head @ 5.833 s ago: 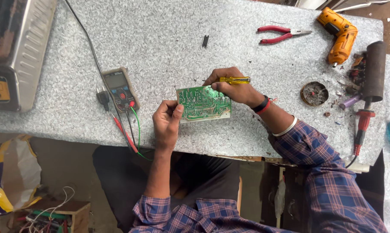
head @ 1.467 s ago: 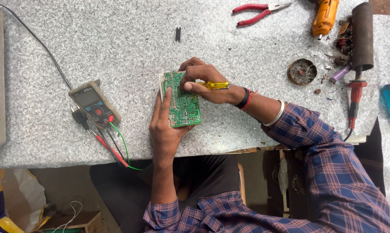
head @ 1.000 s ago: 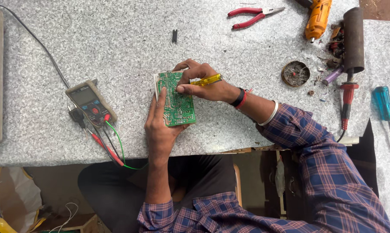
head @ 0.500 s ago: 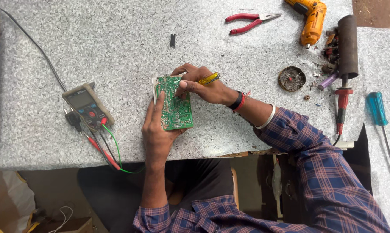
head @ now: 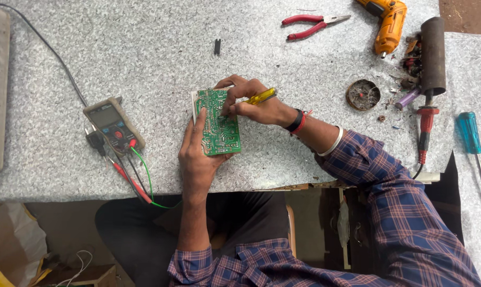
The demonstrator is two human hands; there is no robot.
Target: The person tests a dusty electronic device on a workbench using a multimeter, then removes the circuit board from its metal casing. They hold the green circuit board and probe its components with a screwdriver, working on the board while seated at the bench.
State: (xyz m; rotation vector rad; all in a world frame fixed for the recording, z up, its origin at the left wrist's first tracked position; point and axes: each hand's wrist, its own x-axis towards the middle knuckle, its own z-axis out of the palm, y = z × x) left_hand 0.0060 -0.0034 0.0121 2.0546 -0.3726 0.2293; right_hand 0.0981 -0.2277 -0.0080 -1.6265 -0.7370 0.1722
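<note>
Here the left hand [head: 198, 154] grips the green circuit board [head: 217, 123] from below, tilted up off the speckled table [head: 145, 53]; the right hand [head: 254, 103] pinches a yellow-handled tool [head: 262, 96] against its upper edge. Steadiness looks key — brace the board firmly, keep the tip light; the table edge is close, multimeter [head: 113, 125] leads trail left, and open room lies above.

Speckled grey table [head: 118, 48] bears multimeter [head: 113, 125], red pliers [head: 310, 25], orange drill [head: 388, 21], blue screwdriver [head: 470, 133]
</note>
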